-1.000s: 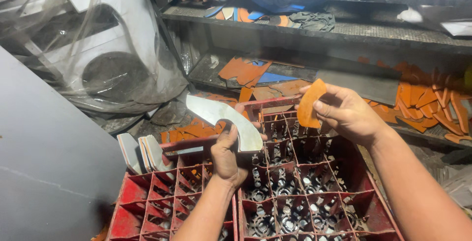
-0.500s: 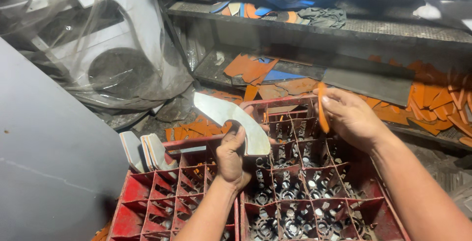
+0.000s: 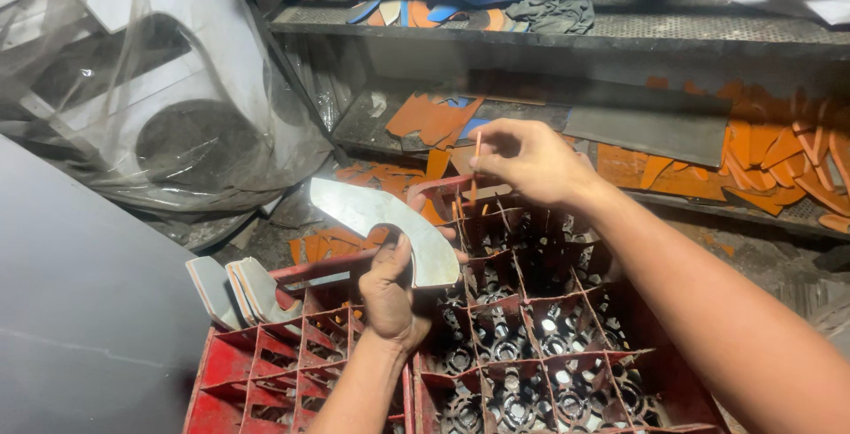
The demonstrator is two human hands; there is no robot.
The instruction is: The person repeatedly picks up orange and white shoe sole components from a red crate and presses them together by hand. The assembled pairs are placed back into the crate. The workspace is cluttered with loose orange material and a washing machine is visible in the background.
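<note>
two pieces in our grip: left hand (image 3: 390, 297) clamps grey curved piece (image 3: 381, 221), right hand (image 3: 527, 159) pinches orange strip (image 3: 477, 155) above red crate (image 3: 266, 372); neither slotted yet.

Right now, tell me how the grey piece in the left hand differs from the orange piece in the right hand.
The grey piece is pale grey; the orange piece is orange. The grey piece shows its broad, curved face, while the orange piece is seen edge-on as a thin strip. The left hand grips the grey piece by its lower end; the right hand pinches the orange piece at its top. Both are flat cut pieces held above the red crate.
</note>
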